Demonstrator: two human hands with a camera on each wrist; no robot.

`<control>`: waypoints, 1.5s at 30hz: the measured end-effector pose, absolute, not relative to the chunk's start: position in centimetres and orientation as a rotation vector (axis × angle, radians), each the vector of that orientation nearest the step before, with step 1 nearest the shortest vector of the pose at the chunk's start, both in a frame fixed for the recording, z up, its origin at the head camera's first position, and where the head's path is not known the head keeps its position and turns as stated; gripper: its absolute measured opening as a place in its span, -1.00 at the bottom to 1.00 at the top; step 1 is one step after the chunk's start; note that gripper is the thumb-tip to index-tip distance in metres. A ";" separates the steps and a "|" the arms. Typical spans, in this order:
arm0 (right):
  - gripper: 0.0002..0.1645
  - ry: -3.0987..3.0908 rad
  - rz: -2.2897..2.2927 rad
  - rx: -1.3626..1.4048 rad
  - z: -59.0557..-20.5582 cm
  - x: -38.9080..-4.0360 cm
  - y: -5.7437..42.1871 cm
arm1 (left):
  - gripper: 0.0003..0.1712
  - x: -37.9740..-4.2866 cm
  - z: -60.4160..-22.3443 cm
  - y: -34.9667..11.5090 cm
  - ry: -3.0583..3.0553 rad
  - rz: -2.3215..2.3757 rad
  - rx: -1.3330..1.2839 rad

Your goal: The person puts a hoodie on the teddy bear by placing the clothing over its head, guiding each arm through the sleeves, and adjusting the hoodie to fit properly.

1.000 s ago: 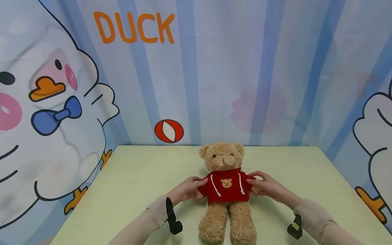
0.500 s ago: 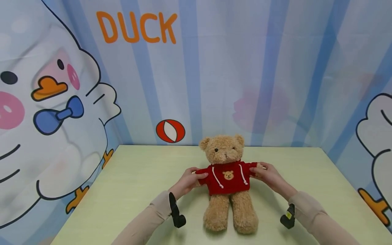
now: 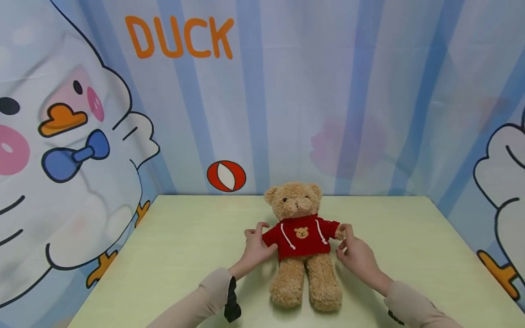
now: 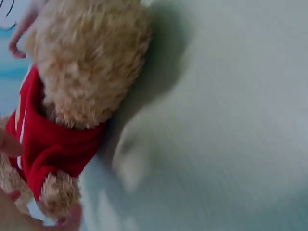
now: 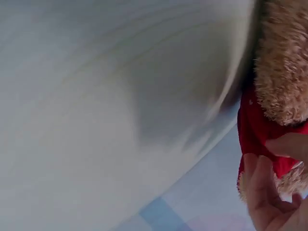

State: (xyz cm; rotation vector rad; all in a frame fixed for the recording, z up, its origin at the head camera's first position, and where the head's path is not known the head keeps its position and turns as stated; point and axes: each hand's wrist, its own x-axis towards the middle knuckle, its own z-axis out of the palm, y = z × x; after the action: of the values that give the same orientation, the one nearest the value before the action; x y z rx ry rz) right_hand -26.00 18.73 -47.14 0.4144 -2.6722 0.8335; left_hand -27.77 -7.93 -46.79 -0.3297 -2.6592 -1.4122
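Note:
A light-brown teddy bear (image 3: 287,282) in a red hoodie (image 3: 306,248) with white drawstrings and a small bear face lies face up on the table. My left hand (image 3: 252,255) is at the bear's arm on the left side, thumb and fingers spread apart around it. In the left wrist view the bear's furry paw (image 4: 60,192) shows between those fingers. At the opposite sleeve, my right hand (image 3: 361,260) has its thumb apart from its loosely bent fingers, index finger by the paw. The right wrist view has the fingers (image 5: 260,187) in front of the red sleeve.
The pale yellow-green table (image 3: 197,237) ends at a light-blue striped curtain (image 3: 283,91) printed with ducks and a red-and-white ball (image 3: 238,175). Black straps with camera mounts (image 3: 232,303) sit at the beige cuffs.
The bear moved up the table and its arms were spread outward, both hands pinching the sleeves. Now both hands have loosened from the sleeves, and the bear lies slightly further left.

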 end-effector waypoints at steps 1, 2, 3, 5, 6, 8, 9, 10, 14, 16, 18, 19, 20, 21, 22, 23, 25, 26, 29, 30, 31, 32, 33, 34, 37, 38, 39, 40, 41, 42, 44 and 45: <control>-0.51 -2.655 0.716 0.448 -47.1 -25.8 18.6 | -0.53 -27.5 -46.7 -7.9 -2.656 -1.303 -0.391; -0.57 -2.641 0.633 0.487 -47.1 -25.7 18.4 | -0.56 -27.2 -46.6 -7.8 -2.656 -1.174 -0.463; -0.62 -2.631 0.562 0.521 -47.0 -25.6 18.2 | -0.57 -27.0 -46.5 -7.8 -2.656 -1.036 -0.535; -0.67 -2.625 0.479 0.566 -46.9 -25.6 17.9 | -0.52 -26.7 -46.5 -7.5 -2.646 -0.790 -0.693; -0.67 -2.621 0.438 0.578 -46.9 -25.6 17.8 | -0.48 -26.6 -46.5 -7.4 -2.642 -0.703 -0.773; -0.67 -2.587 0.374 0.607 -46.9 -25.8 17.6 | -0.38 -26.7 -46.5 -7.1 -2.661 -0.650 -0.914; -0.68 -2.563 0.339 0.618 -47.0 -25.9 17.5 | -0.33 -26.7 -46.5 -7.0 -2.683 -0.673 -0.964; -0.70 -2.543 0.314 0.630 -47.1 -26.0 17.4 | -0.30 -26.7 -46.5 -6.9 -2.704 -0.713 -1.002; -0.79 -2.511 0.274 0.641 -47.7 -26.4 17.0 | -0.27 -27.0 -46.6 -6.4 -2.762 -0.871 -1.073; -0.79 -2.535 0.271 0.616 -47.9 -26.5 17.0 | -0.27 -27.0 -46.6 -6.2 -2.778 -0.896 -1.079; -0.75 -2.567 0.264 0.597 -48.1 -26.4 17.1 | -0.29 -26.9 -46.8 -6.1 -2.786 -0.913 -1.076; -0.74 -2.585 0.252 0.604 -48.1 -26.4 17.2 | -0.30 -26.9 -46.9 -6.0 -2.784 -0.914 -1.066; -0.73 -2.596 0.233 0.631 -48.0 -26.2 17.3 | -0.32 -26.8 -47.1 -6.0 -2.775 -0.904 -1.052; -0.72 -2.603 0.202 0.667 -48.0 -26.1 17.4 | -0.35 -26.7 -47.3 -6.0 -2.766 -0.899 -1.032; -0.72 -2.606 0.166 0.712 -47.9 -26.0 17.5 | -0.40 -26.6 -47.4 -6.0 -2.756 -0.896 -1.006; -0.73 -2.607 0.120 0.760 -47.8 -25.8 17.7 | -0.46 -26.4 -47.6 -6.1 -2.747 -0.891 -0.980; -0.77 -2.595 0.028 0.848 -47.5 -25.7 18.0 | -0.59 -26.2 -47.7 -6.2 -2.737 -0.860 -0.942; -0.78 -2.591 -0.009 0.877 -47.4 -25.6 18.1 | -0.64 -26.1 -47.8 -6.2 -2.738 -0.828 -0.931; -0.78 -2.568 -0.044 0.895 -47.1 -25.6 18.4 | -0.72 -25.9 -47.7 -6.3 -2.760 -0.620 -0.939; -0.78 -2.563 -0.038 0.891 -47.0 -25.6 18.5 | -0.72 -25.8 -47.6 -6.3 -2.762 -0.522 -0.948; -0.75 -2.560 -0.034 0.887 -47.0 -25.7 18.5 | -0.70 -25.7 -47.6 -6.3 -2.758 -0.428 -0.958; -0.74 -2.556 -0.024 0.886 -47.0 -25.7 18.4 | -0.68 -25.6 -47.5 -6.3 -2.751 -0.345 -0.969; -0.72 -2.547 -0.021 0.889 -47.0 -25.7 18.4 | -0.64 -25.6 -47.5 -6.4 -2.743 -0.285 -0.987; -0.71 -2.540 -0.020 0.899 -47.1 -25.7 18.3 | -0.59 -25.5 -47.5 -6.5 -2.732 -0.249 -1.010; -0.73 -2.520 -0.024 0.943 -47.3 -25.6 18.2 | -0.47 -25.4 -47.6 -6.7 -2.717 -0.259 -1.086; -0.76 -2.514 -0.019 0.958 -47.3 -25.7 18.2 | -0.45 -25.5 -47.7 -6.8 -2.712 -0.276 -1.108; -0.79 -2.504 -0.017 0.974 -47.4 -25.7 18.2 | -0.45 -25.5 -47.7 -6.9 -2.705 -0.287 -1.127; -0.83 -2.493 -0.014 0.991 -47.4 -25.7 18.3 | -0.47 -25.5 -47.7 -7.0 -2.697 -0.291 -1.144; -0.87 -2.485 -0.010 1.008 -47.5 -25.8 18.3 | -0.50 -25.6 -47.7 -7.0 -2.695 -0.292 -1.157; -0.90 -2.473 -0.006 1.028 -47.5 -25.9 18.4 | -0.54 -25.6 -47.7 -7.1 -2.690 -0.287 -1.168; -0.95 -2.460 -0.009 1.060 -47.5 -26.0 18.5 | -0.61 -25.7 -47.7 -7.3 -2.682 -0.278 -1.192; -0.95 -2.455 -0.016 1.069 -47.5 -26.0 18.5 | -0.63 -25.7 -47.6 -7.3 -2.679 -0.273 -1.202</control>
State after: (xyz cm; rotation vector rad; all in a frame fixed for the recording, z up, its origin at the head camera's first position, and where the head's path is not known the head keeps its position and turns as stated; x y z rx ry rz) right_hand -25.99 18.52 -47.47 1.0689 -2.4555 -0.0159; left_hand -25.70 -7.29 -47.58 -1.2024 -2.6789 -0.2728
